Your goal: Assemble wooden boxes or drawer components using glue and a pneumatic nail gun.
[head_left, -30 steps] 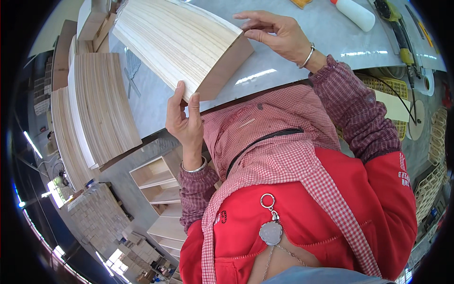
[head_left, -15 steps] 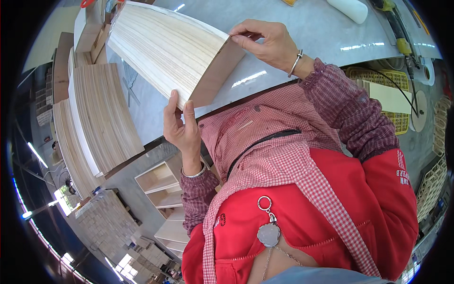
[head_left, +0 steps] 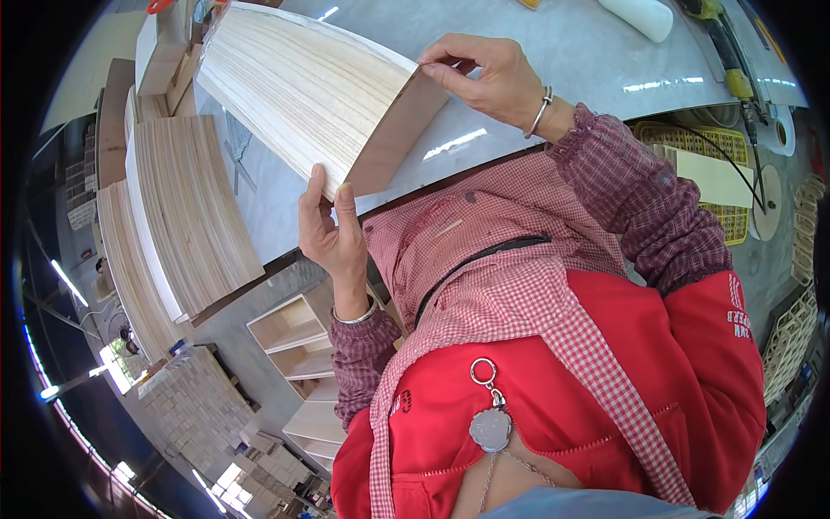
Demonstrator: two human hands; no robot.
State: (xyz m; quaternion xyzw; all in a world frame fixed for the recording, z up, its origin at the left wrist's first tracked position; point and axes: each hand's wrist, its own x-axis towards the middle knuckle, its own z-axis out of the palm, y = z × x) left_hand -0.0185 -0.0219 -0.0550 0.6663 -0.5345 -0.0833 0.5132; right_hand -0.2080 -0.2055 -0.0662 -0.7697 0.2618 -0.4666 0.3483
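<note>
A long block of pale, striped wood point(head_left: 303, 86) lies on the grey table, its plain brown end point(head_left: 398, 130) turned toward me. I cannot tell whether it is a stack of thin boards or one solid piece. My left hand point(head_left: 333, 233) grips its near left corner, the index finger on top and the thumb against the brown end. At the near right corner my right hand point(head_left: 488, 78) pinches the edge between thumb and fingers. Some of the right fingers are curled and partly hidden.
Stacked boards point(head_left: 194, 208) stand left of the glossy tabletop point(head_left: 571, 69). Toward the far right are a white roll point(head_left: 638, 17) and a yellow-green power tool point(head_left: 735, 82). Beneath the table's right side sits a yellow crate point(head_left: 735, 225). Wooden shelves point(head_left: 298, 333) stand at lower left.
</note>
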